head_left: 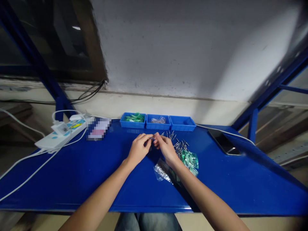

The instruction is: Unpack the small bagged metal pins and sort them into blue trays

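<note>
Over the middle of the blue table, my left hand (139,147) and my right hand (166,147) meet at their fingertips. Both are closed in a pinch around something small, partly see-through, too blurred to name. Beside and behind my right hand lies a loose pile of thin metal pins (179,147). Green plastic packets (190,160) sit just right of that wrist. Under the right wrist, partly hidden by it, are clear plastic packets (161,170).
Three blue bins stand along the back: one with green packets (133,118), one with clear packets (157,120), and an empty bin (183,123). A white power strip (61,136) with cables lies left, near a blurred-out card (98,129). A phone (223,142) rests right.
</note>
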Available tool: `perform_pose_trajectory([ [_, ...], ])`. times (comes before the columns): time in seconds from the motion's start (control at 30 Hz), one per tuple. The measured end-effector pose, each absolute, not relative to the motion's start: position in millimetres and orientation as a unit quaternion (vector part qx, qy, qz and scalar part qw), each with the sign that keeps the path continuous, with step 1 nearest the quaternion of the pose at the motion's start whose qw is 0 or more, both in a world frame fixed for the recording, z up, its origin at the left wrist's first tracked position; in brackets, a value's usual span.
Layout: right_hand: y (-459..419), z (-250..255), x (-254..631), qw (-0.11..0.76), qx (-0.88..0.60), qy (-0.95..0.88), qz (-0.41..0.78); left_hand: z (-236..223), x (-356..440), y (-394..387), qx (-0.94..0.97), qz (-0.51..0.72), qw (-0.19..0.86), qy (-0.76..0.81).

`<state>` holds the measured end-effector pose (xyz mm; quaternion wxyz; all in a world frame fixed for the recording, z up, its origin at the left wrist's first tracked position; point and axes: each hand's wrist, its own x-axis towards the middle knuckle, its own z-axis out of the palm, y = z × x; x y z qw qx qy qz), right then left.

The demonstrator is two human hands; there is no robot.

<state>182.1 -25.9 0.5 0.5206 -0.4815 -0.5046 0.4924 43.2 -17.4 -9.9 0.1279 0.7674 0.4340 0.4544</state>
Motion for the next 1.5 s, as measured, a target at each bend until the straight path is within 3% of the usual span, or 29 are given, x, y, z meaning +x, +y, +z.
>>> perform_pose_trajectory([
  [0.2, -21.5, -5.7, 186.4, 0.548, -0.499, -0.523, 0.421, -4.2, 42.9, -20.3, 0.781, 0.464, 0.122, 0.399],
  [0.4, -26.7, -2.8, 192.9, 0.472, -0.507, -0.703, 0.158, -7.8, 42.1, -15.8, 0.648, 0.467, 0.375, 0.471],
  [0.6, -32.5, -1.4, 192.9, 0.392, -0.498, -0.772, 0.047, -4.7, 41.7, -13.3, 0.546, 0.476, 0.499, 0.475],
  [0.67, -32.8, 0.3, 192.9, 0.409, -0.501, -0.76, 0.064, -2.9, 41.2, -13.4, 0.554, 0.482, 0.489, 0.471],
  [0.77, -31.3, 4.1, 192.8, 0.455, -0.526, -0.704, 0.144, -3.0, 40.9, -14.7, 0.601, 0.499, 0.384, 0.492],
  [0.97, -26.0, 8.4, 192.2, 0.482, -0.53, -0.531, 0.453, -6.2, 44.0, -21.8, 0.737, 0.472, 0.191, 0.445],
  [1.17, -23.5, 5.3, 191.9, 0.503, -0.513, -0.495, 0.489, -5.0, 44.7, -24.2, 0.786, 0.445, 0.13, 0.41],
  [1.27, -22.3, 1.4, 193.9, 0.52, -0.529, -0.533, 0.407, -2.2, 45.8, -24.4, 0.773, 0.431, 0.199, 0.421],
  [1.5, -29.6, -2.6, 193.5, 0.477, -0.479, -0.721, 0.152, -5.3, 46.3, -16.0, 0.53, 0.464, 0.521, 0.482],
])
